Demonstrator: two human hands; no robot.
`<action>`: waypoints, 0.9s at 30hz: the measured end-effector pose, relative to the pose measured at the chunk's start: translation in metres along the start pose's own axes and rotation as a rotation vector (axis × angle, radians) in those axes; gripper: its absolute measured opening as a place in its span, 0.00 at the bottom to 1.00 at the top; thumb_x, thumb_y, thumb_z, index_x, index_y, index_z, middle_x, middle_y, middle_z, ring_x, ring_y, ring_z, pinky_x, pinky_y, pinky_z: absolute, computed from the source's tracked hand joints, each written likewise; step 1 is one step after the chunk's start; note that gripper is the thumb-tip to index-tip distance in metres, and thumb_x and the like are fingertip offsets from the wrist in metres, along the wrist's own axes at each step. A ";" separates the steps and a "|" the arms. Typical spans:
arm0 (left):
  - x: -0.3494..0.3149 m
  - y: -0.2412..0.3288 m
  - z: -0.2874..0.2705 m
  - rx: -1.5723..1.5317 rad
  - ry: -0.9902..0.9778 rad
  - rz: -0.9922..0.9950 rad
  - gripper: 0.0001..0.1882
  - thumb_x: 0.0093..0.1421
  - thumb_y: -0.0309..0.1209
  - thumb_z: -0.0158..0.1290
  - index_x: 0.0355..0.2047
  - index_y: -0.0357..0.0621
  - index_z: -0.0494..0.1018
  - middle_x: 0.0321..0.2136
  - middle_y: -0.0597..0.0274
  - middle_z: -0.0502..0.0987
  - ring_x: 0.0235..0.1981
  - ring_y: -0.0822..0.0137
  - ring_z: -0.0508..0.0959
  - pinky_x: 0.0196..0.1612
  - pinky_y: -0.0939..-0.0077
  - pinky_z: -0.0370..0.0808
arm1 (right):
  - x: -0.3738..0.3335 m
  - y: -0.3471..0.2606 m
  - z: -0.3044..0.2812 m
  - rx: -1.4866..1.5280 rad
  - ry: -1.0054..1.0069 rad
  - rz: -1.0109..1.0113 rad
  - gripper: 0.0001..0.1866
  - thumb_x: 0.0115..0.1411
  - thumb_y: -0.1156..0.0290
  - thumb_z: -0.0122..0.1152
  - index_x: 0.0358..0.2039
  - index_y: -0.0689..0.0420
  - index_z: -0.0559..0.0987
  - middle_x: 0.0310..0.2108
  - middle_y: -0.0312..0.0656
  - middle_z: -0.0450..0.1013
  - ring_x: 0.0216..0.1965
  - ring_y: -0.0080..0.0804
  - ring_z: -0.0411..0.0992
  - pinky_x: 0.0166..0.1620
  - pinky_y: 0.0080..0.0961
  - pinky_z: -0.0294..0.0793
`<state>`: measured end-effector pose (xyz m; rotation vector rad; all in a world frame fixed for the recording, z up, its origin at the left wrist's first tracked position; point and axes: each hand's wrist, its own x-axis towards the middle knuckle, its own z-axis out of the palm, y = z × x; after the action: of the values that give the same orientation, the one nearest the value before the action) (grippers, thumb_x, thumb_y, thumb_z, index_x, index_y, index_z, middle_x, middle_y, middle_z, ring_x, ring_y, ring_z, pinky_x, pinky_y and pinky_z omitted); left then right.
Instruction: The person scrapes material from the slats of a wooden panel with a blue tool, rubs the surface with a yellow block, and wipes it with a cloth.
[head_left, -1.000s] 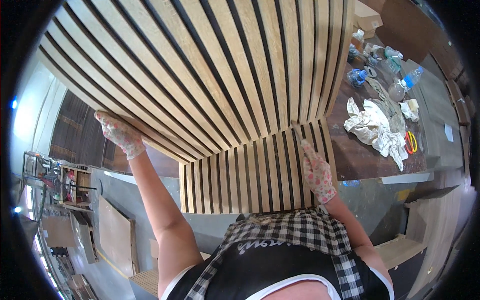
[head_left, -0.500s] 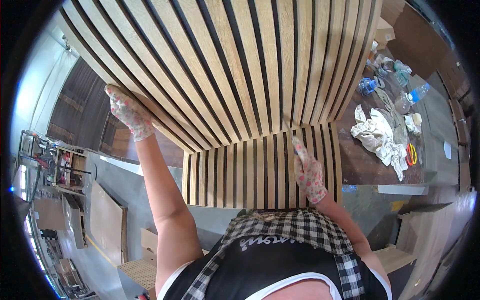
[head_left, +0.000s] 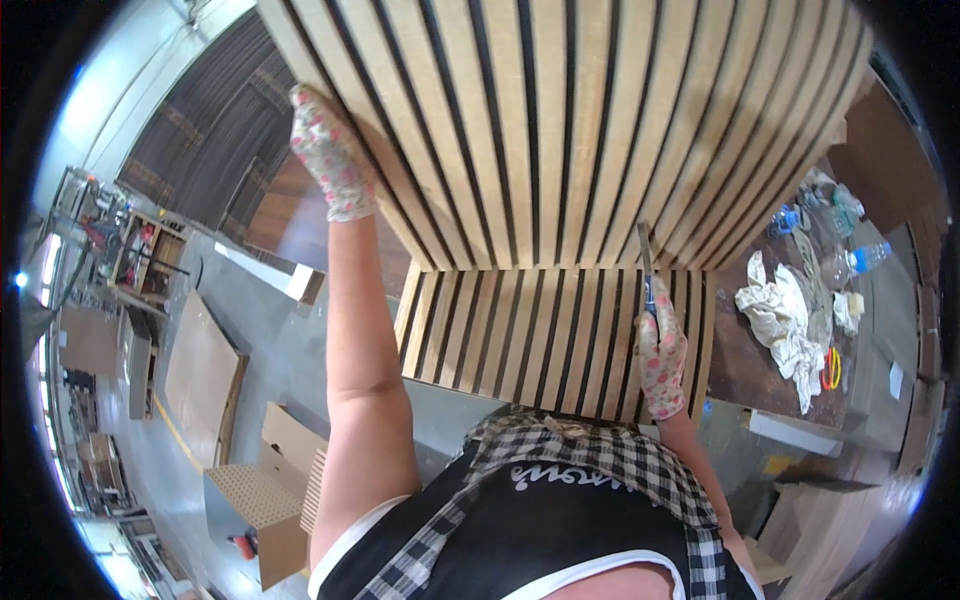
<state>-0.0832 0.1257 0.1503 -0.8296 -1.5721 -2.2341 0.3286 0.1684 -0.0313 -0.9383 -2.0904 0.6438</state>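
Rag (head_left: pixel 790 325) on table (head_left: pixel 733 362), right of lower panel (head_left: pixel 530 335); bottles (head_left: pixel 783 221) behind rag.

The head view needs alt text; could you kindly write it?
A gloved left hand touches the edge of an upper slatted wooden panel; the gloved right hand holds a thin tool near the lower panel. White cloth lies at right.

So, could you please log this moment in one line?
left hand: against upper slatted panel; right hand: holding thin tool; white cloth: on table

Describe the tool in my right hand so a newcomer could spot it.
Start at the big slatted wood panel. Toward the right of its lower edge, the gloved right hand holds a slim tool. Its blue section sets it apart from the pale slats.
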 end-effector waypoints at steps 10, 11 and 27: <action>0.002 -0.007 -0.005 0.252 -0.074 0.355 0.18 0.70 0.38 0.39 0.29 0.38 0.69 0.23 0.70 0.69 0.24 0.78 0.65 0.28 0.78 0.66 | 0.011 -0.047 0.005 0.097 -0.123 -0.149 0.23 0.58 0.77 0.54 0.56 0.61 0.70 0.48 0.52 0.73 0.45 0.39 0.75 0.49 0.31 0.76; 0.002 -0.009 -0.006 0.185 -0.082 0.283 0.17 0.71 0.35 0.38 0.28 0.39 0.68 0.22 0.70 0.68 0.24 0.79 0.64 0.28 0.80 0.66 | 0.017 -0.054 0.008 0.079 -0.158 -0.202 0.24 0.59 0.79 0.54 0.57 0.62 0.68 0.51 0.50 0.72 0.45 0.39 0.75 0.49 0.28 0.76; 0.000 -0.012 -0.009 -0.319 -0.160 -0.123 0.16 0.67 0.40 0.47 0.37 0.39 0.75 0.28 0.69 0.75 0.30 0.77 0.70 0.35 0.80 0.69 | 0.008 -0.060 0.062 0.023 -0.113 -0.217 0.25 0.63 0.76 0.49 0.61 0.62 0.64 0.48 0.56 0.72 0.38 0.45 0.76 0.39 0.32 0.76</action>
<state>-0.0923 0.1217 0.1385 -1.0445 -1.3836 -2.6108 0.2513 0.1301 -0.0237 -0.6626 -2.2409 0.6180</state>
